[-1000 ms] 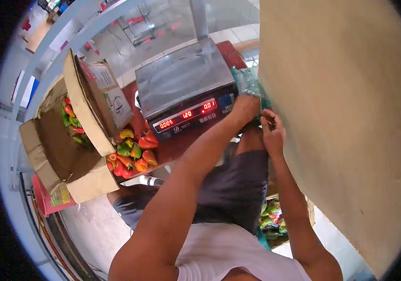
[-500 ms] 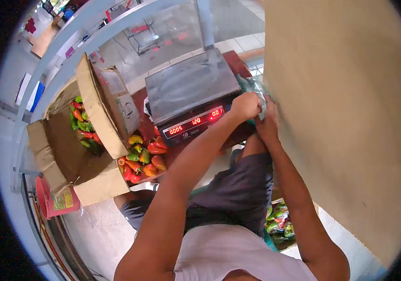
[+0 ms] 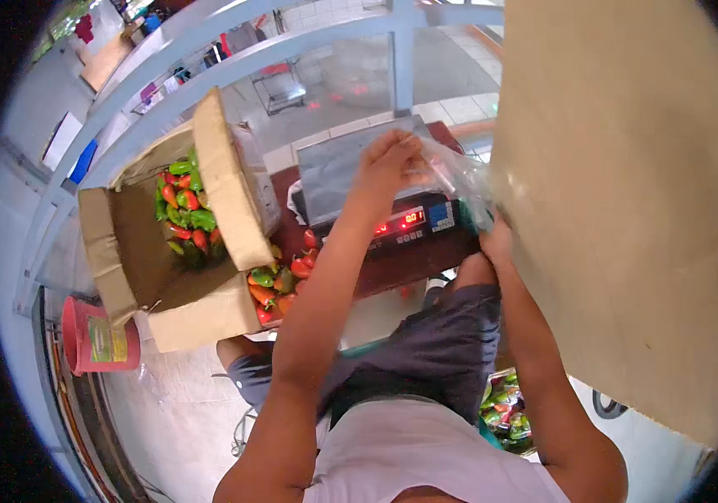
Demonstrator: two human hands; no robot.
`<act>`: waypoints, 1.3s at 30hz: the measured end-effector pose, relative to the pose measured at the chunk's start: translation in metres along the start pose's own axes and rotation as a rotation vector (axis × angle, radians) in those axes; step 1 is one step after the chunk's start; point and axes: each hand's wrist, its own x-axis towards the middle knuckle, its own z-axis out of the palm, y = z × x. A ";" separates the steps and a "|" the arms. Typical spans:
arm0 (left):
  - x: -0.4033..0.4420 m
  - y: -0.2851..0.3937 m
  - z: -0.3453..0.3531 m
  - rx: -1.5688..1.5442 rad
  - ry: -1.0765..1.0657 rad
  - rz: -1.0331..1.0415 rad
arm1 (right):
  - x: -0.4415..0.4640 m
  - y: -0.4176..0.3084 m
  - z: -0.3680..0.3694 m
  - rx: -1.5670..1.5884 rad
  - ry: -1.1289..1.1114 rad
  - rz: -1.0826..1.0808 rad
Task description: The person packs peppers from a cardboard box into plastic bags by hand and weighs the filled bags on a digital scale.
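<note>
My left hand [image 3: 388,166] is over the metal plate of the scale [image 3: 334,172], its fingers closed on one end of a clear plastic bag [image 3: 458,172]. The bag stretches to the right toward my right hand [image 3: 497,239], which is beside the scale's right edge, near a green plastic piece [image 3: 480,216]. My right fingers are partly hidden there. Part of the scale's red display shows past my left forearm. Red, orange and green peppers [image 3: 264,295] lie at the left of the scale, partly behind that forearm.
An open cardboard box [image 3: 200,323] with peppers stands at the left, a pink bucket [image 3: 108,344] below it. A large tan board [image 3: 627,193] rises at the right. Packed peppers [image 3: 506,411] sit low beside my right arm. A metal rail [image 3: 402,67] runs behind the scale.
My left hand has moved left and up over the scale, drawing the clear bag out from my right hand. The view has shifted, so the box shows farther right.
</note>
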 end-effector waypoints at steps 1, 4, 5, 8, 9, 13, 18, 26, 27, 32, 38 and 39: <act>-0.014 0.008 -0.010 -0.090 -0.037 -0.011 | -0.007 0.004 -0.003 0.025 0.082 -0.069; -0.066 0.019 -0.039 -0.278 -0.095 -0.034 | -0.076 -0.058 -0.061 0.371 0.253 -0.026; -0.083 0.017 -0.047 -0.289 -0.084 -0.040 | -0.099 -0.072 -0.071 0.505 0.259 -0.130; -0.126 0.013 -0.062 -0.322 -0.057 -0.070 | -0.150 -0.110 -0.095 0.773 0.279 -0.457; -0.141 0.012 -0.066 -0.331 -0.051 -0.085 | -0.162 -0.128 -0.106 0.772 0.297 -0.585; -0.187 0.024 -0.084 -0.191 -0.077 -0.187 | -0.173 -0.207 -0.178 0.589 0.185 -1.081; -0.219 0.049 -0.101 0.052 -0.110 -0.277 | -0.181 -0.269 -0.171 0.427 -0.647 -1.059; -0.273 0.034 -0.117 0.275 0.102 0.174 | -0.207 -0.266 -0.139 0.686 -0.460 -0.780; -0.275 0.029 -0.126 0.208 0.120 0.139 | -0.207 -0.263 -0.138 0.729 -0.459 -0.785; -0.280 0.029 -0.129 0.065 0.113 -0.008 | -0.218 -0.257 -0.157 0.835 -0.565 -0.673; -0.283 0.029 -0.121 0.308 0.069 -0.049 | -0.205 -0.238 -0.159 0.805 -0.537 -0.728; -0.282 0.027 -0.117 0.252 0.048 -0.013 | -0.205 -0.237 -0.161 0.808 -0.539 -0.713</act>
